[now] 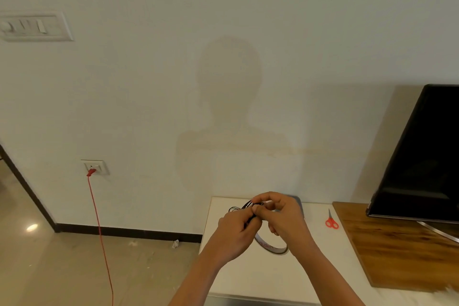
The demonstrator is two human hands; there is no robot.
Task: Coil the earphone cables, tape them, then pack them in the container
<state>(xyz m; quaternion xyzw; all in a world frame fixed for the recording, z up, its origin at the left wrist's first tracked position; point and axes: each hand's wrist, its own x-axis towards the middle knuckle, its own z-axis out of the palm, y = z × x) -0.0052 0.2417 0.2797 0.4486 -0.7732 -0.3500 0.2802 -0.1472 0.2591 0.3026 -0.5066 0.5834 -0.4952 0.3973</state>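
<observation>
My left hand (pixel 236 227) and my right hand (pixel 280 216) meet above the white table (pixel 248 278), both pinching a coiled black earphone cable (pixel 244 206). Thin black loops stick out to the left of my fingers. A tape roll (pixel 272 247) lies on the table just under my hands, partly hidden by them. A grey container (pixel 299 202) shows behind my right hand, mostly covered by it.
Red-handled scissors (pixel 331 221) lie on the table to the right. A wooden board (pixel 397 246) carries a black TV screen (pixel 427 156) at the far right. A red cord (pixel 100 231) hangs from a wall socket on the left, down to the floor.
</observation>
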